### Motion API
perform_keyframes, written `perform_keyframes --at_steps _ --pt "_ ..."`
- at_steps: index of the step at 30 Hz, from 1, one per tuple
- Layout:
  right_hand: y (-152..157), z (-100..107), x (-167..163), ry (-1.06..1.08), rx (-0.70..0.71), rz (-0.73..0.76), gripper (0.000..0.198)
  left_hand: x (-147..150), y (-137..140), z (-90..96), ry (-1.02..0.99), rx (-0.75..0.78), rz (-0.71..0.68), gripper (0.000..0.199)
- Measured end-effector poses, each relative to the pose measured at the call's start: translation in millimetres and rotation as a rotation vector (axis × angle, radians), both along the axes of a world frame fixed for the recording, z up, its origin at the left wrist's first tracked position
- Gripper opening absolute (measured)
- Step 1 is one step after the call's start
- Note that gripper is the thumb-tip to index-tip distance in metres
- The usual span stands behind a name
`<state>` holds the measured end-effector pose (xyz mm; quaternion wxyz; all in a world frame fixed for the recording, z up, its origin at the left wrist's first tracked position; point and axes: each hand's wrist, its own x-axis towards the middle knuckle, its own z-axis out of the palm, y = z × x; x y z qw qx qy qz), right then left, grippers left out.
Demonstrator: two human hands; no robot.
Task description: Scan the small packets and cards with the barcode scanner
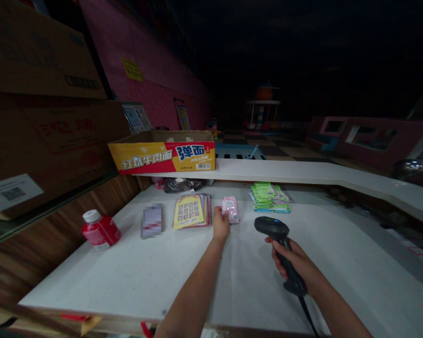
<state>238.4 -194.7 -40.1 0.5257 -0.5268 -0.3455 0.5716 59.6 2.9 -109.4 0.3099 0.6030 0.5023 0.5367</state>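
My left hand [221,225] is closed on a small pink packet [230,209] near the middle of the white counter [127,272]. Its thumb lies over the packet's left edge. In my right hand [294,263] is a black barcode scanner [272,226], gripped by the handle, with a small blue light on top and its cord running down toward the counter's front edge. The scanner's head is to the right of the pink packet and apart from it. Behind the scanner lies a loose pile of green packets [268,196]. Left of my left hand are several stacked cards or booklets with a yellow top sheet [190,211].
A red bottle with a white cap [100,230] and a blurred-out flat item [152,220] stand at the left. A yellow and red noodle carton [165,157] sits on the raised white ledge [289,171]. Large cardboard boxes [49,136] are stacked far left.
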Motion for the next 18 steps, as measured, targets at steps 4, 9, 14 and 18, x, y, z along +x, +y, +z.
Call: perform_keyframes --at_steps 4,9,14,18 --pt "-9.6 8.2 -15.6 -0.033 -0.017 -0.042 0.045 0.7 -1.6 2.1 0.012 -0.015 0.014 0.012" --pt "-14.3 7.8 -16.2 -0.024 -0.04 -0.091 0.04 1.9 0.4 1.2 0.042 0.014 0.04 0.008" --pt "-16.7 6.8 -14.5 -0.021 -0.041 -0.094 0.038 2.8 0.8 0.9 0.024 0.014 0.033 0.009" --pt "-16.1 6.3 -11.2 -0.01 -0.024 -0.096 0.04 2.1 0.1 1.2 0.01 0.004 0.013 0.01"
